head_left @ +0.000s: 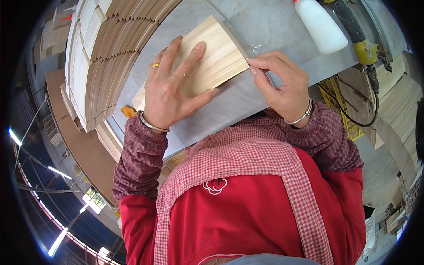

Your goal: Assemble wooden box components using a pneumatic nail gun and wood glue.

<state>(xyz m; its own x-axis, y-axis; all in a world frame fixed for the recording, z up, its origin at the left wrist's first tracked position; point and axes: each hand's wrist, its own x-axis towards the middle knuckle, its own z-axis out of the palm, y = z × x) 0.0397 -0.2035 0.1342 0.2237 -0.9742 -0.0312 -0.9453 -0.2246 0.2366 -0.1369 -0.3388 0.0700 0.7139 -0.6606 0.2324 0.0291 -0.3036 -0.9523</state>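
A pale wooden board (219,55) with visible grain lies tilted on the grey worktable (198,119). My left hand (170,88) rests flat across its left part, fingers spread, with a gold ring on one finger. At the board's right corner, the thumb and forefinger of my right hand (285,79) pinch together, the fingertips touching the edge. Whether something small is also between those fingertips cannot be made out. Both wrists carry metal bangles.
Tall stacks of cut wooden pieces (126,48) stand on the left. A white bottle with a red top (321,26) and a yellow-and-black power tool (364,48) with a cable lie at the far right. An orange item (128,111) sits near my left wrist.
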